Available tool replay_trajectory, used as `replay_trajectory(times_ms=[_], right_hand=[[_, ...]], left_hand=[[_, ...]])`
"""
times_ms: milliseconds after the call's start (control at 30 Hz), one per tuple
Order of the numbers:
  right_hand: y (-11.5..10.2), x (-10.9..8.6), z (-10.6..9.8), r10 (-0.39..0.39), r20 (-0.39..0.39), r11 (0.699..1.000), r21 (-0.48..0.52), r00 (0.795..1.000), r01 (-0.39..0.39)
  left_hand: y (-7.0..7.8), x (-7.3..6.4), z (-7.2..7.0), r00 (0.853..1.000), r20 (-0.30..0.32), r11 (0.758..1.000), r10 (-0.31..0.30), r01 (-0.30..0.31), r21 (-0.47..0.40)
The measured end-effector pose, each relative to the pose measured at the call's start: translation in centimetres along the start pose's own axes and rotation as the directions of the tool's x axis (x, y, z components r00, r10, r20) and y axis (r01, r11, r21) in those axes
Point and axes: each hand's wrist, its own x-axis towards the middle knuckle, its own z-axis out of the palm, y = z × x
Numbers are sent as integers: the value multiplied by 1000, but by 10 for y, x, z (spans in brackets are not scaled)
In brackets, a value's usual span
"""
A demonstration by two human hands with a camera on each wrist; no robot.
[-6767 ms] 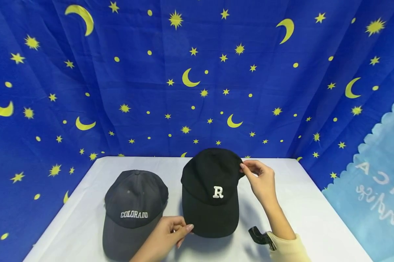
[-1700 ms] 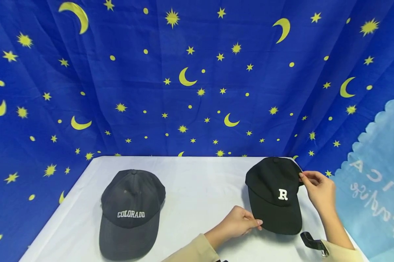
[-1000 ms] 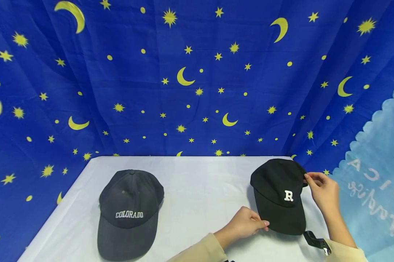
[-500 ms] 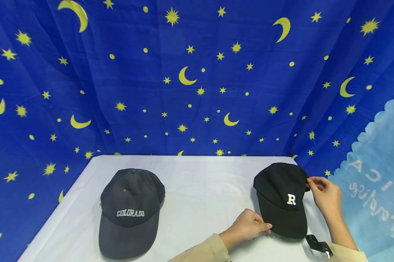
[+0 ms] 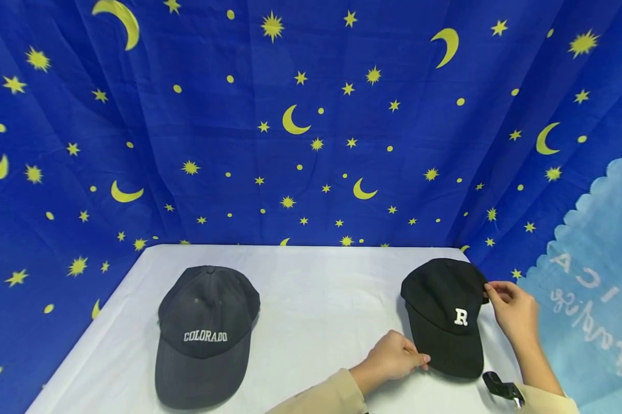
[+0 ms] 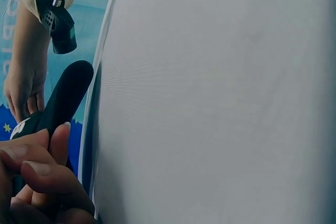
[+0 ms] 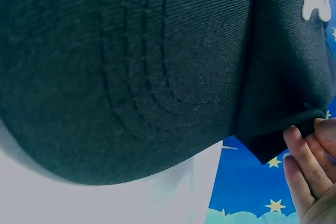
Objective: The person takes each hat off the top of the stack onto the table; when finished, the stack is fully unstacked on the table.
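A black baseball cap [image 5: 445,319] with a white letter R faces forward at the right side of the white table [image 5: 321,299]. My left hand [image 5: 394,355] pinches the left edge of its brim between thumb and fingers. With thumb and fingertips, my right hand [image 5: 518,313] grips the crown's lower right side. The brim [image 7: 131,77] fills much of the right wrist view; whether the cap touches the table I cannot tell. At the table's left lies a dark grey cap [image 5: 204,339] lettered COLORADO, brim toward me, apart from both hands.
Behind the table hangs a blue curtain [image 5: 311,155] with yellow moons and stars. A light blue cloth [image 5: 595,276] with white lettering hangs at the right. A black wrist device [image 5: 502,388] sticks out from the right sleeve, near the black cap's brim.
Held by both hands, the black cap has gone from the table's middle, beside the grey cap, to the right side and slightly lower. Over the last half second it has barely moved.
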Motion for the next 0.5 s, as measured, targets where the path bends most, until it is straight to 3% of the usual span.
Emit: replay_trajectory(times_ms=[200, 500], right_hand=[[2, -1, 2, -8, 5, 1000, -3, 1000, 8], [3, 0, 1, -39, 6, 999, 1, 999, 39]], left_hand=[[-1, 2, 0, 1000, 28, 999, -6, 7, -40], [-3, 6, 1, 995, 96, 979, 12, 8, -204]])
